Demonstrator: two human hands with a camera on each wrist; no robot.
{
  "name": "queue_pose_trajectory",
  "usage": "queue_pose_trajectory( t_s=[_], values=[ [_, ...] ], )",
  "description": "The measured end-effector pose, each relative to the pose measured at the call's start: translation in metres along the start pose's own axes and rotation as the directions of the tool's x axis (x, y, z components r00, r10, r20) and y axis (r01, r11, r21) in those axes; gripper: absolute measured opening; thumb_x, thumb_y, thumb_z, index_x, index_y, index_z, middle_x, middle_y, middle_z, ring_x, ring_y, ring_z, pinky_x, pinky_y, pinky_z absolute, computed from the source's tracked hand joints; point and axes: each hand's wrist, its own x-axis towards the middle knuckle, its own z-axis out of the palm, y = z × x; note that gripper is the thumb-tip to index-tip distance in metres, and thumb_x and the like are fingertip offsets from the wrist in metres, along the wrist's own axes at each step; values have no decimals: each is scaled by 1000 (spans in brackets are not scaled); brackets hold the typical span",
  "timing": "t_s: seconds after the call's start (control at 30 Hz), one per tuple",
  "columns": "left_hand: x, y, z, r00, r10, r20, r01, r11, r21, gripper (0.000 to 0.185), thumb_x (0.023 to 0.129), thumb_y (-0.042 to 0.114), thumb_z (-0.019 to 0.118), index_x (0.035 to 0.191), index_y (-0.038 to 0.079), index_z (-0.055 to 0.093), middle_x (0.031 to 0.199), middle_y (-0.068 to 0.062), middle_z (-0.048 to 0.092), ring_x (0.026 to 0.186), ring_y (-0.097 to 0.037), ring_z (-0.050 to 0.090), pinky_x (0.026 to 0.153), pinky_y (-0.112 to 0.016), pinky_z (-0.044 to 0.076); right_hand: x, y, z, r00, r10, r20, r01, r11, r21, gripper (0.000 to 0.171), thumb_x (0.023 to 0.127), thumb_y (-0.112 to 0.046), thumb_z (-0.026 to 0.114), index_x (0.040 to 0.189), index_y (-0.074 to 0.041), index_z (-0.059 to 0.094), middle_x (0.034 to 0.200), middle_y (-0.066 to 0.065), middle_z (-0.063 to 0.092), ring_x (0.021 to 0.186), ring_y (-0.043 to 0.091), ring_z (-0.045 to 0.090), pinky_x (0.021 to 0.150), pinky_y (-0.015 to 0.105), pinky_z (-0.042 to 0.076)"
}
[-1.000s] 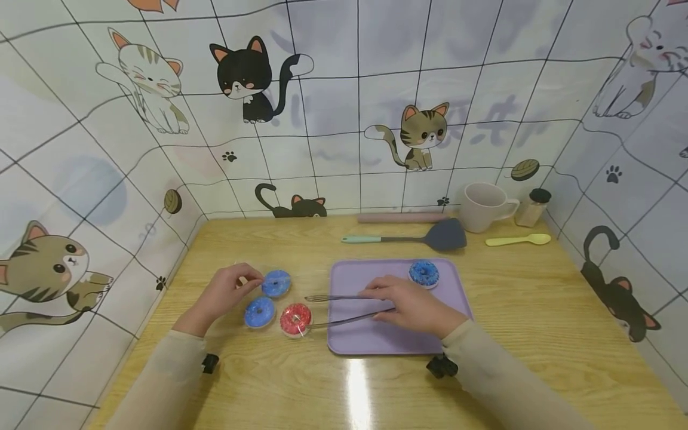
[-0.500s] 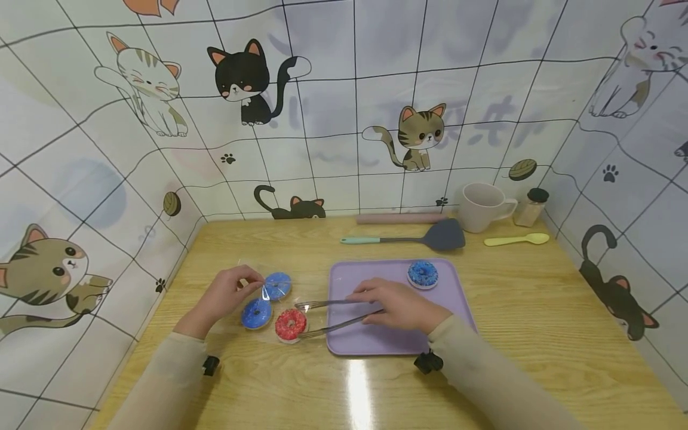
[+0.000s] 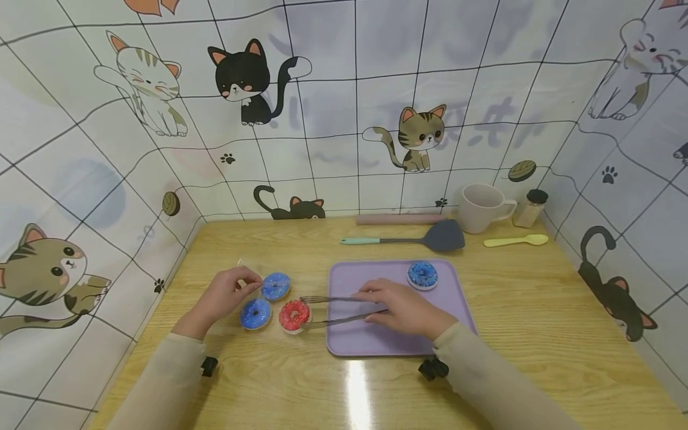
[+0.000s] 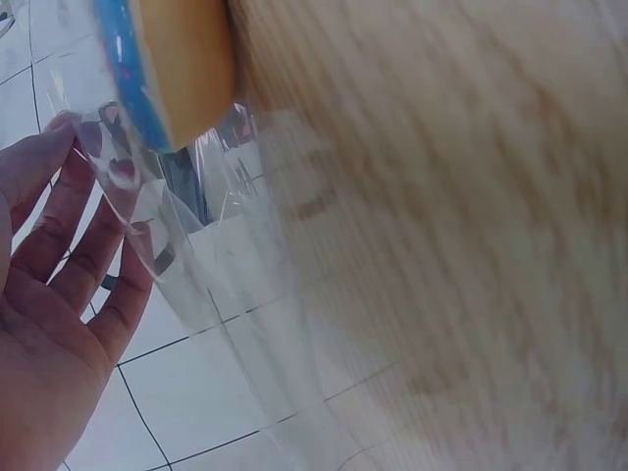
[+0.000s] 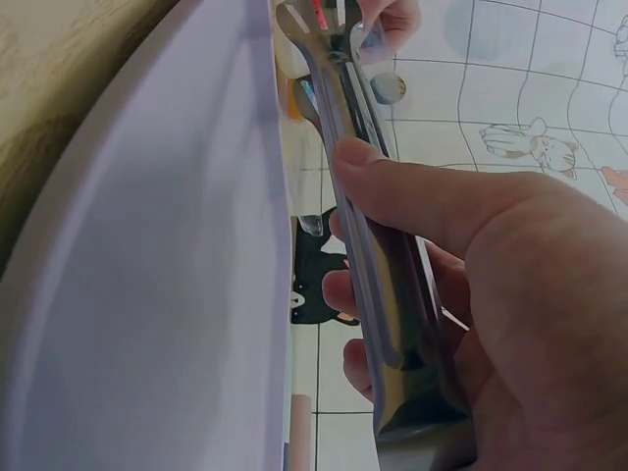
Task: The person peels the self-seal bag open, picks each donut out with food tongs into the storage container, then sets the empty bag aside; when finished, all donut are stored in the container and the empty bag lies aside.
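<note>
Over the last half second the red doughnut [image 3: 288, 318] had slid a little towards the far edge of the worktop [image 3: 279, 382], and the tips of the tongs [image 3: 338, 321] had shifted the same way. The far tip now lay by the doughnut's far right rim and the near tip at its near right rim, so the tongs spanned only its right side. That small slip suggested the doughnut was not yet firmly gripped; it lay on the worktop, just off the left edge of the tray [image 3: 355, 340].

The right hand [image 3: 405, 307] held the tongs above the tray, thumb on one arm and fingers on the other, with the arms well apart. The red doughnut was left of that hand, beyond the tray's edge, at the tongs' far end.

The left hand [image 3: 228, 292] pinched clear plastic [image 4: 162, 231] between thumb and forefinger. Just beside it lay the farther blue doughnut [image 3: 279, 294] and, closer to the worktop's near edge, the nearer blue doughnut [image 3: 251, 321]; whether these were in or on the plastic could not be told. A dark blue doughnut [image 3: 423, 280] sat near the tray's far right corner.
</note>
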Motion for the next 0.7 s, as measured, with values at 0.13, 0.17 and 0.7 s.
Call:
queue_pose_trajectory(
  t_s=[0.13, 0.17, 0.7],
  values=[
    [0, 0, -1, 1000, -12, 5, 12, 1000, 5, 6, 99, 16, 72, 101, 17, 78, 99, 5, 75, 88, -11, 64, 76, -30, 53, -7, 0, -3, 999, 14, -41, -15, 1000, -7, 49, 95, -28, 77, 142, -24, 64, 133, -2, 66, 124, 18, 62, 102, 40, 53],
    [0, 0, -1, 1000, -15, 6, 15, 1000, 5, 6, 99, 16, 72, 101, 17, 78, 99, 5, 75, 88, -11, 64, 76, -30, 53, -10, 0, -4, 999, 12, -51, -13, 1000, -15, 49, 95, -28, 77, 142, -23, 64, 133, -1, 66, 123, 18, 62, 102, 41, 53],
    [-4, -3, -1, 999, -49, 13, 49, 999, -5, 7, 99, 15, 71, 103, 17, 76, 99, 5, 75, 87, -11, 64, 74, -29, 52, -63, 23, -18, 977, 80, -199, -98, 992, -84, 52, 91, -28, 81, 141, -22, 66, 137, 3, 65, 125, 24, 63, 98, 46, 55]
  ],
)
